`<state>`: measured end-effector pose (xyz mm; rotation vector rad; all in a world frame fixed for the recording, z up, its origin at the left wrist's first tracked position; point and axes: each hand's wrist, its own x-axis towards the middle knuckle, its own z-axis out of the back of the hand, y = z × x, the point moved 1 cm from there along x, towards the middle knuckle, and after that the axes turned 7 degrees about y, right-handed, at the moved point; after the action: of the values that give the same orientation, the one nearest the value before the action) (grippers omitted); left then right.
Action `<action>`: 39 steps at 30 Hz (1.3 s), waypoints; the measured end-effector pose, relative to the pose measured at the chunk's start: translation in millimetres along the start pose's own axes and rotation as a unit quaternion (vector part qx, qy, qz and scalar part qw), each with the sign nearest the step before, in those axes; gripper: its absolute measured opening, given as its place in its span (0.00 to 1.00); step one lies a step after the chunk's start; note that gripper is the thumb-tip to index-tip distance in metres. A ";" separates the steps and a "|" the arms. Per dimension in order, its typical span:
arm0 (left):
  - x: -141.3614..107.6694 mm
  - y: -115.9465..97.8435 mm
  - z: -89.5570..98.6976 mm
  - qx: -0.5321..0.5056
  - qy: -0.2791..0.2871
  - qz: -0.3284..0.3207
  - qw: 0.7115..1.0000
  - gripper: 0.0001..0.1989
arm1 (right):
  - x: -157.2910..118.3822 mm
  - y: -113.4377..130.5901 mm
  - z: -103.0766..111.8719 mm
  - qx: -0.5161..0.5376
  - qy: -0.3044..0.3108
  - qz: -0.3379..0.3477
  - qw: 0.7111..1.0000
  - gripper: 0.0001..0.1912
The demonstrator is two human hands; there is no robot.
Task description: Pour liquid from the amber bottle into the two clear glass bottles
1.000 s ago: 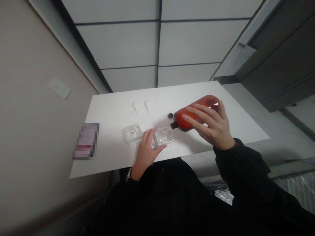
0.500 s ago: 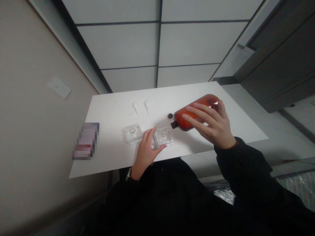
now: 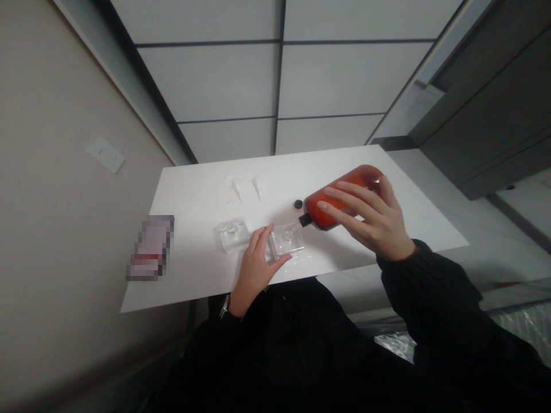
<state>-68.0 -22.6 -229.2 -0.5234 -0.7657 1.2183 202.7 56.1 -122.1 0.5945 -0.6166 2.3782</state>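
Note:
My right hand is wrapped round a large amber bottle, tilted so its black neck points down and left. A thin clear stream appears to run from its mouth to a square clear bottle just below. My left hand holds that clear bottle on the table, thumb at its near side and fingers at its left. A second square clear bottle stands left of my fingers, not touched. Behind the amber bottle's neck lies a small black cap.
Two white pump heads lie at the back of the white table. Small wet drops are near the front edge. A blurred-out pinkish object lies at the left. Panelled doors stand behind, a wall on the left.
Both hands and the amber bottle keep nearly the same places. The stream at the bottle's mouth looks thinner than before. The view has shifted very slightly.

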 end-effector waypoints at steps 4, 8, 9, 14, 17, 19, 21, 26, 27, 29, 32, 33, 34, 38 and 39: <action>-0.9 2.0 -0.4 0.005 -0.001 0.000 1.000 0.38 | 0.4 -1.0 0.3 0.015 0.003 0.008 1.000 0.47; -0.9 2.9 -0.1 0.009 -0.002 -0.008 1.000 0.38 | 1.9 -1.6 1.1 0.017 0.007 0.012 1.000 0.46; -0.7 2.9 -0.1 0.009 -0.002 -0.009 1.000 0.38 | 2.3 -1.6 1.3 0.014 0.009 0.013 1.000 0.46; -0.2 3.5 -0.3 0.006 -0.002 -0.008 1.000 0.38 | 3.8 -0.9 2.4 0.005 0.002 0.032 0.999 0.45; -0.5 3.8 -0.5 0.004 -0.002 -0.008 1.000 0.38 | 4.4 -0.5 2.7 -0.016 0.003 0.040 0.999 0.43; -0.7 3.5 -0.6 0.003 -0.002 -0.006 1.000 0.38 | 4.8 -0.3 3.0 -0.029 0.009 0.041 0.999 0.42; -0.9 2.6 -0.8 0.002 -0.004 -0.006 1.000 0.38 | 5.2 -0.2 3.4 -0.036 0.010 0.048 0.998 0.42; -0.8 0.0 -1.3 0.005 -0.010 -0.005 1.000 0.38 | 6.4 -0.2 4.9 -0.011 0.020 0.049 0.999 0.48; -0.7 -0.3 -1.2 0.006 -0.009 -0.003 1.000 0.38 | 6.7 -0.3 5.4 0.004 0.023 0.044 0.999 0.49; -0.6 -0.8 -1.0 0.006 -0.007 -0.001 1.000 0.38 | 7.5 -0.3 6.5 0.034 0.029 0.037 0.998 0.52; -0.6 -1.1 -0.6 0.004 -0.004 -0.002 1.000 0.38 | 8.8 0.0 8.3 0.053 0.033 0.037 0.997 0.52; -0.7 -1.2 -0.6 0.004 -0.004 -0.003 1.000 0.38 | 9.2 0.1 8.6 0.053 0.032 0.041 0.997 0.51; -0.7 -1.3 -0.6 0.003 -0.005 -0.004 1.000 0.38 | 9.5 0.3 8.8 0.051 0.034 0.043 0.997 0.51; -0.6 -1.6 -0.7 0.005 -0.004 -0.002 1.000 0.37 | 9.6 0.1 8.1 0.055 0.048 0.040 0.996 0.51; -0.4 -1.7 -0.7 0.004 -0.003 -0.001 1.000 0.37 | 9.6 0.0 8.0 0.054 0.052 0.039 0.996 0.51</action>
<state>-66.5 -23.5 -228.5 -0.5115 -0.7660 1.2207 197.9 55.9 -110.6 0.4982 -0.4752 2.5108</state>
